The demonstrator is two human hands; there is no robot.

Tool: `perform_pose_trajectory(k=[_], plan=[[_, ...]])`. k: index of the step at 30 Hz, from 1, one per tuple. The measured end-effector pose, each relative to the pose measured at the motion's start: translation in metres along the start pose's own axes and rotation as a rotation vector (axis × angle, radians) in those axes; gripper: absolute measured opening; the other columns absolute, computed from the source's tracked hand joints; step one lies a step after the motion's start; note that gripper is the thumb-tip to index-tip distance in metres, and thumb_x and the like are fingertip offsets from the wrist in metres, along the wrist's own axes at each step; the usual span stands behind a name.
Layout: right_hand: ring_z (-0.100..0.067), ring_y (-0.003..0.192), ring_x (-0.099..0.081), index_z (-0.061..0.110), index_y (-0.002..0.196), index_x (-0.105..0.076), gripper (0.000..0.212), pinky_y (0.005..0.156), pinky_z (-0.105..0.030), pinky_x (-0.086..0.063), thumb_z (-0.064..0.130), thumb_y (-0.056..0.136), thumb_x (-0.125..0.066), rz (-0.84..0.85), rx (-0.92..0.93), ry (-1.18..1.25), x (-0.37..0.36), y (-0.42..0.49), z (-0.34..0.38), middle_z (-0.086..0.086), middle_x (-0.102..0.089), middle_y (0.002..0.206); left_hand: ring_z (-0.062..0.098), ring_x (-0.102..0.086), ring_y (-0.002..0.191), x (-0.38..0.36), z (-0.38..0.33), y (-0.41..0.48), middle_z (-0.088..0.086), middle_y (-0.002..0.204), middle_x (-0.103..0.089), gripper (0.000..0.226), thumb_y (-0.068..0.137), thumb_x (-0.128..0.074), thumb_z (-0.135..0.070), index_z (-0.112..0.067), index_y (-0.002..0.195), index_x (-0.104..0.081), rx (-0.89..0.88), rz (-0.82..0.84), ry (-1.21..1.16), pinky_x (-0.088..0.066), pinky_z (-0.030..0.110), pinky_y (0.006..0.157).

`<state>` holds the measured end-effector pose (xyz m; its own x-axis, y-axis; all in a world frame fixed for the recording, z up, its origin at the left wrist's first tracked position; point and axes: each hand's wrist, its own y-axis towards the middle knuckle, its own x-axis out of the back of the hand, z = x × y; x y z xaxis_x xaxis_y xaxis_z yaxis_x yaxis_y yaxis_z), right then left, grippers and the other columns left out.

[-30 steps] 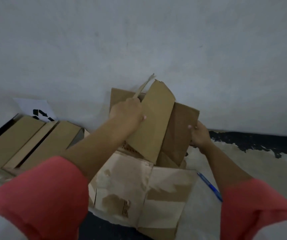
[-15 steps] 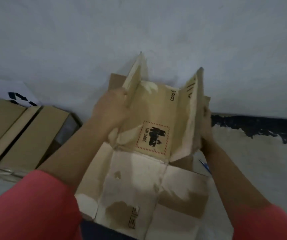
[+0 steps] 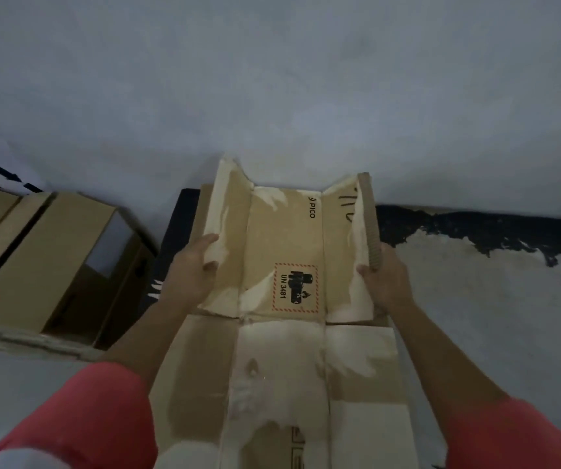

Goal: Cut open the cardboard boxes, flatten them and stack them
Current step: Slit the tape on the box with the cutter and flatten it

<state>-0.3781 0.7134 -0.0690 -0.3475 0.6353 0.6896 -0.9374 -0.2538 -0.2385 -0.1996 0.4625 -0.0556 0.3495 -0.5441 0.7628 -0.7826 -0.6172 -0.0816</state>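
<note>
You are holding the cut-open box (image 3: 282, 245) spread out in front of you, its middle panel facing up and its two side flaps tilting upward. Your left hand (image 3: 191, 272) is pinching the left flap (image 3: 228, 214), thumb on the inner face and fingers curling behind it. Your right hand (image 3: 385, 282) is gripping the right flap (image 3: 350, 225) the same way, thumb inside and fingers wrapping round the corrugated outer edge.

A red-bordered hazard label (image 3: 294, 287) reading UN 3481 is showing on the box's middle panel, with a PICO print (image 3: 312, 209) farther from you. The box's near edge is meeting a flattened sheet (image 3: 279, 367) of cardboard that is lying on the floor (image 3: 492, 316) between your forearms; whether the two are touching you cannot tell.

Left of the box, two open cardboard boxes (image 3: 45, 258) are standing side by side. Behind them a white sign (image 3: 1, 176) with black arrows is leaning at the wall (image 3: 272, 79). Right of the box, a black patch (image 3: 458, 225) is running along the wall's base. Red sleeves (image 3: 96, 418) are covering your upper arms.
</note>
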Motion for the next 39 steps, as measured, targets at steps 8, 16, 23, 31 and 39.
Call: perform_pose_trajectory(k=[8, 16, 23, 31, 39], plan=[[-0.036, 0.143, -0.015, 0.013, 0.149, -0.011, 0.078, 0.110, -0.057, -0.021, 0.065, 0.092, -0.023, 0.034, 0.169, -0.814, -0.054, -0.007, -0.053, -0.016, -0.011, 0.156, 0.035, -0.005, 0.147, -0.028, 0.055, 0.014, 0.011, 0.161, 0.004, 0.110, 0.070, -0.054, -0.082, -0.033, 0.153, 0.000, 0.209, 0.256, 0.500, -0.016, 0.053, 0.115], [-0.038, 0.132, -0.031, 0.016, 0.142, -0.026, 0.090, 0.105, -0.052, -0.029, 0.075, 0.078, -0.048, -0.271, -0.138, -0.609, -0.064, -0.036, -0.050, -0.018, -0.029, 0.147, 0.039, -0.022, 0.138, -0.046, 0.046, -0.014, 0.020, 0.152, -0.019, 0.136, 0.052, -0.067, -0.083, -0.013, 0.151, -0.008, 0.612, 0.006, 0.316, -0.031, 0.055, 0.105], [-0.035, 0.126, -0.037, 0.009, 0.137, -0.037, 0.099, 0.102, -0.044, -0.032, 0.069, 0.065, -0.069, -0.357, -0.355, -0.327, -0.061, -0.056, -0.060, -0.019, -0.043, 0.134, 0.039, -0.025, 0.138, -0.042, 0.042, -0.003, 0.020, 0.149, -0.027, 0.134, 0.045, -0.085, -0.066, -0.010, 0.148, -0.020, 0.794, -0.013, 0.137, -0.028, 0.059, 0.108], [-0.027, 0.103, -0.052, 0.012, 0.120, -0.044, 0.088, 0.078, -0.036, -0.046, 0.063, 0.057, -0.080, -0.208, -0.365, -0.093, -0.042, -0.043, -0.060, -0.010, -0.050, 0.116, 0.036, -0.036, 0.127, -0.040, 0.049, -0.011, 0.016, 0.138, -0.031, 0.113, 0.051, -0.085, -0.063, -0.008, 0.136, -0.036, 0.617, -0.074, 0.061, -0.042, 0.053, 0.096], [-0.022, 0.084, -0.055, 0.011, 0.109, -0.038, 0.052, 0.066, -0.030, -0.040, 0.044, 0.083, -0.069, -0.208, -0.216, -0.057, -0.024, -0.056, -0.034, -0.008, -0.058, 0.102, 0.038, -0.052, 0.113, -0.025, 0.041, -0.020, 0.017, 0.123, -0.053, 0.093, 0.060, -0.085, -0.055, -0.008, 0.126, -0.039, 0.531, -0.082, -0.090, -0.046, 0.050, 0.090]])
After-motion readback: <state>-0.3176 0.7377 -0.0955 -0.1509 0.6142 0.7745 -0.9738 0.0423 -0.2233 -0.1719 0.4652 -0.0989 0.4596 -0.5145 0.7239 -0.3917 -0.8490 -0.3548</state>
